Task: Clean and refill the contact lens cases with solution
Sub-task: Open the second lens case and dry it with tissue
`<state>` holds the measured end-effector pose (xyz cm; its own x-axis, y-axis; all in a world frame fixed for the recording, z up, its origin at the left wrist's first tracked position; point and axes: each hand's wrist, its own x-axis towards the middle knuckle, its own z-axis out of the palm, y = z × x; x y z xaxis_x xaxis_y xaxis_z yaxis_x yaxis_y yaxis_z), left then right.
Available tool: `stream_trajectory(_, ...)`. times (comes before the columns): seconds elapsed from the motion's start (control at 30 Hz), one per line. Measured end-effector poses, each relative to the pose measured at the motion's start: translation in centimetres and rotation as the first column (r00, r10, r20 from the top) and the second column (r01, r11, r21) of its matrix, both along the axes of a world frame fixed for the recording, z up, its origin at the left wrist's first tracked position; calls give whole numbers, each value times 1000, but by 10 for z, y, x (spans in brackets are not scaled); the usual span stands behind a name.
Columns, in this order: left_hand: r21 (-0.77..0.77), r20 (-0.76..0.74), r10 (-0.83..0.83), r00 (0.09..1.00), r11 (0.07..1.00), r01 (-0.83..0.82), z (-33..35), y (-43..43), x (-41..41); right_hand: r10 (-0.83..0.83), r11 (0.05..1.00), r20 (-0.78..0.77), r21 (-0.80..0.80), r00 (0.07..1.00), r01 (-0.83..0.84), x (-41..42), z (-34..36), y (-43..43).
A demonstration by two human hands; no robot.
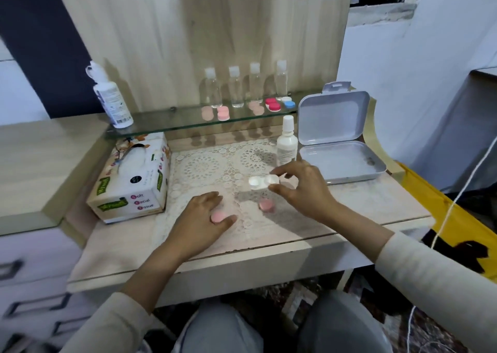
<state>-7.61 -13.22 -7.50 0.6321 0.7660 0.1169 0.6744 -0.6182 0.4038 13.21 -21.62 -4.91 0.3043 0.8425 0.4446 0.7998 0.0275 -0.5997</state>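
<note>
Lens case (pixel 263 182) is held uncapped, pinched by right hand (pixel 304 191) | pink cap (pixel 217 216) is gripped by left hand (pixel 197 219) | second cap (pixel 266 205) is set just beside right hand | refill is judged not yet done

**Pale wood desk nook**

A wood-grain desk (pixel 269 261) backs onto a matching upright panel (pixel 201 30) carrying a glass shelf (pixel 166 121). A navy panel (pixel 40 43) stands at left, above drawers (pixel 32 285) with dark handles. White wall (pixel 416 83) rises at right; a patterned rug (pixel 304 301) lies underneath.
</note>
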Motion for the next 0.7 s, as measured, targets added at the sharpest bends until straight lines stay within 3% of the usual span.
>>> stream_trajectory(0.33,70,-113,34,993,997,-26,-12,0,-31,83,993,53,-85,995,-79,-33,-31,8)
stream_trajectory(0.6,40,-110,26,994,999,-22,-12,1,-33,119,985,71,-134,990,-109,-35,-36,10)
stream_trajectory(0.7,12,-43,38,998,999,-38,-3,0,-35,131,984,87,-134,988,-119,-32,-32,10)
